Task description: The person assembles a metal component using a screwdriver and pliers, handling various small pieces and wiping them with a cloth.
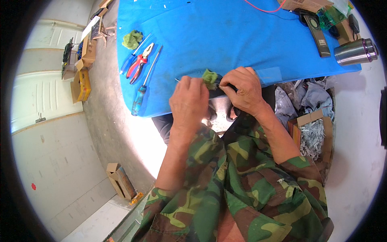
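Both hands are close together over the near edge of the blue-covered table (193, 44). My left hand (188, 99) is closed, and a thin bright metal tip (177, 80) sticks out on its left side. What exactly its fingers grip is hidden. A green piece of cloth or sponge (209, 76) sits between the hands, touching or very near the left fingers. My right hand (243, 89) is closed round a slim dark object (231, 86), mostly covered by the fingers; its kind does not show.
At the table's left lie red-handled pliers (138, 66), two blue-handled screwdrivers (139, 97) and a green scrap (132, 40). A steel flask (354, 53) and a flat dark device (317, 37) are at the right. Below stands a box of shreds (312, 137) beside grey plastic bags (316, 97).
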`<state>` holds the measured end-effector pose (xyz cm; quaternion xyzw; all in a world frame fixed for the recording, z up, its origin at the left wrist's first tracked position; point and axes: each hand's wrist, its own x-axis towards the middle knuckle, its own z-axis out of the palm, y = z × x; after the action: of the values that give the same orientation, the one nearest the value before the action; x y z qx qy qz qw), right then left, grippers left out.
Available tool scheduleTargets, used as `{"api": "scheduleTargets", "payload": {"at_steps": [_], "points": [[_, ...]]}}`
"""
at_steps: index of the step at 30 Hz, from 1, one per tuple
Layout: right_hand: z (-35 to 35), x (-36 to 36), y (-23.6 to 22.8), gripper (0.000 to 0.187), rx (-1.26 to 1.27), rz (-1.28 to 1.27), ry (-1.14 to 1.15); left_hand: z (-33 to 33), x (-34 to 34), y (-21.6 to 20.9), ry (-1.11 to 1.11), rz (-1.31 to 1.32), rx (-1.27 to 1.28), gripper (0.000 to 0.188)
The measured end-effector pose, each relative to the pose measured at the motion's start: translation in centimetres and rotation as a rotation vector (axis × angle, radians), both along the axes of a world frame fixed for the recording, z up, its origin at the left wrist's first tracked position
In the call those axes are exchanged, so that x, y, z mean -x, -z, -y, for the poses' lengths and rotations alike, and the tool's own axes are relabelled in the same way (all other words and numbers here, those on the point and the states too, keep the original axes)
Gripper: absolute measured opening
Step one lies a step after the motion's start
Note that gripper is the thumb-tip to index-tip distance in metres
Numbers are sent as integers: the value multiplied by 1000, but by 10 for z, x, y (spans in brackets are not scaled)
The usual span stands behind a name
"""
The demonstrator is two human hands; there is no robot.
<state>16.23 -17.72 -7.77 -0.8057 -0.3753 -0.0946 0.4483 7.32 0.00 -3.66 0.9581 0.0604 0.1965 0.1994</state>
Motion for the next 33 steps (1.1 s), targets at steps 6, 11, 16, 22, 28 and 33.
{"api": "scheduleTargets", "payload": {"at_steps": [6, 11, 16, 22, 28, 33], "points": [[0, 1, 0, 12, 10, -9, 0, -26, 2, 2, -67, 23, -47, 8], [0, 0, -1, 12, 10, -6, -1, -37, 3, 7, -115, 52, 3, 9], [0, 0, 0, 14, 3, -10, -4, -32, 5, -8, -144, 43, 50, 8], [0, -1, 4, 15, 6, 15, 13, 18, 2, 0, 23, 13, 66, 9], [1, -1, 1, 14, 3, 9, 0, 9, 1, 1, 9, 10, -1, 11], [1, 0, 0, 13, -14, -8, -1, -24, 1, 5, -30, 69, 8, 7]]}}
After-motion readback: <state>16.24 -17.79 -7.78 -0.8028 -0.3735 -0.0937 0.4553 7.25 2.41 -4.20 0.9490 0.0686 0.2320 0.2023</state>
